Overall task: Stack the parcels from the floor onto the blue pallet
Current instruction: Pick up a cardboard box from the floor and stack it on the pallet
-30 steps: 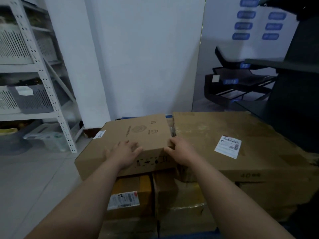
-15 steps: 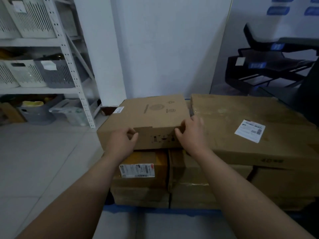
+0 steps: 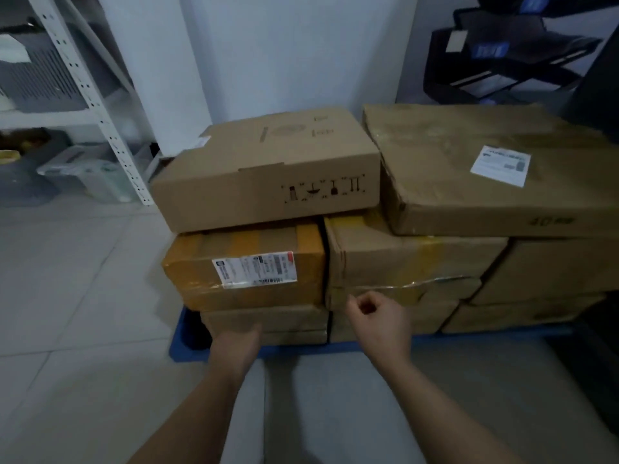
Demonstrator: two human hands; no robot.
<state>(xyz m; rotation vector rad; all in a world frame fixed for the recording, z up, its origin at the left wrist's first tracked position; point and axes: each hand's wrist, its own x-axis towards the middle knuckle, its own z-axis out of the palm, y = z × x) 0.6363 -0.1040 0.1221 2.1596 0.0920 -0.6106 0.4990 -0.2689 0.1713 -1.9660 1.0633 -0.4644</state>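
1. Pale floor tiles [image 3: 67,296] and a white wall [image 3: 284,45] surround the blue pallet [image 3: 182,349]; only its front corner shows under the stack.
2. The right hand [image 3: 382,324] has its fingers [image 3: 353,304] loosely curled and holds nothing.
3. The left hand [image 3: 234,346] hides its fingers behind its own back, so I cannot tell their state.
4. The top parcel [image 3: 268,169] lies flat on the yellow-taped parcel [image 3: 244,262]. Its long axis runs left to right, its printed symbols face the camera, and it is just beside the large flat parcel [image 3: 485,169].
5. The label print is too blurred to read.
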